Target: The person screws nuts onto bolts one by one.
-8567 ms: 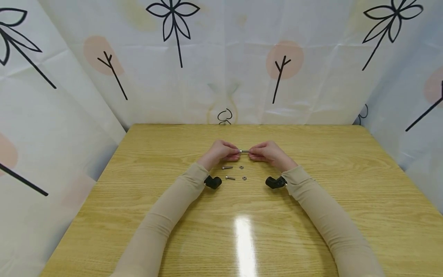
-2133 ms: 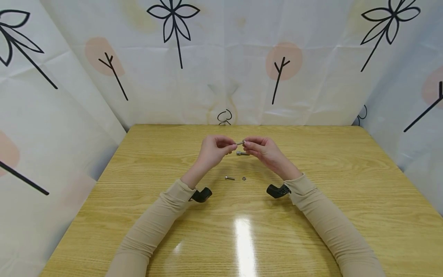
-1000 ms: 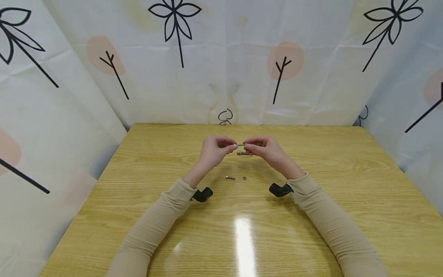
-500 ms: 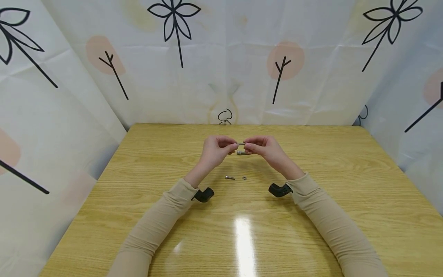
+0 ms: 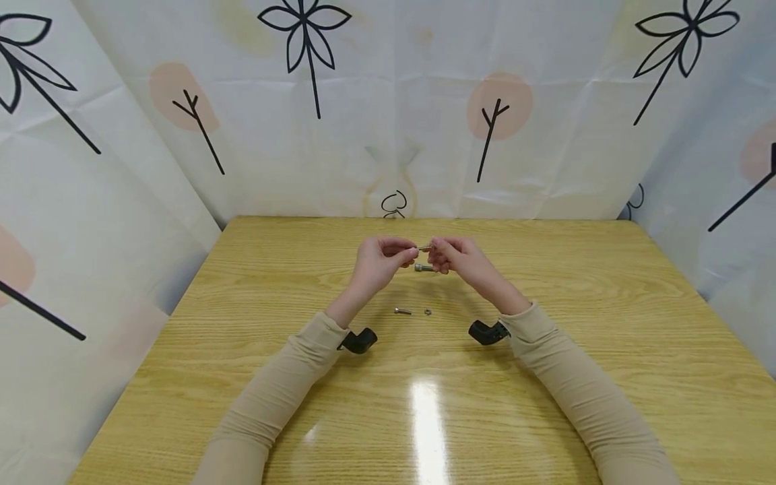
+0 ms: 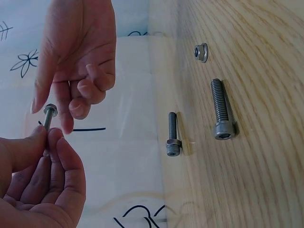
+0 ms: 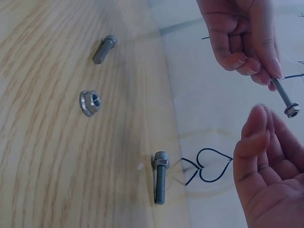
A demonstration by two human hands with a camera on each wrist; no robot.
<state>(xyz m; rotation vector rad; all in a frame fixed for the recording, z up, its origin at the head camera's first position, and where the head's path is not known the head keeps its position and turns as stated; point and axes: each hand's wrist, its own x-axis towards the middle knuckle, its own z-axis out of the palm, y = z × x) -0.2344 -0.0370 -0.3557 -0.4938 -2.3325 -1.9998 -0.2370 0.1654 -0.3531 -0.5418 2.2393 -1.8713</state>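
Note:
The left hand [image 5: 378, 261] pinches a small metal bolt [image 6: 49, 117] between thumb and fingers, covering its head end. A flanged nut [image 7: 291, 110] sits at the bolt's exposed end. Close to that nut is the right hand [image 5: 463, 263]; in the left wrist view its thumb and fingers are parted around the nut, and no contact shows. On the wood behind the hands lies another bolt [image 7: 161, 185] with a nut against its head. Nearer the body, a bare bolt [image 5: 403, 311] lies left of a loose flanged nut [image 5: 428, 312].
The wooden table [image 5: 339, 417] has a patterned cloth [image 5: 388, 101] hanging behind it and at both sides. Black wrist-mounted devices [image 5: 360, 341] hang from both sleeves, low over the tabletop.
Since the oldest frame, one bolt and one nut have left the front pair of rows, and the first bolt lies on the table. Within the last half second, the right fingers shifted and parted.

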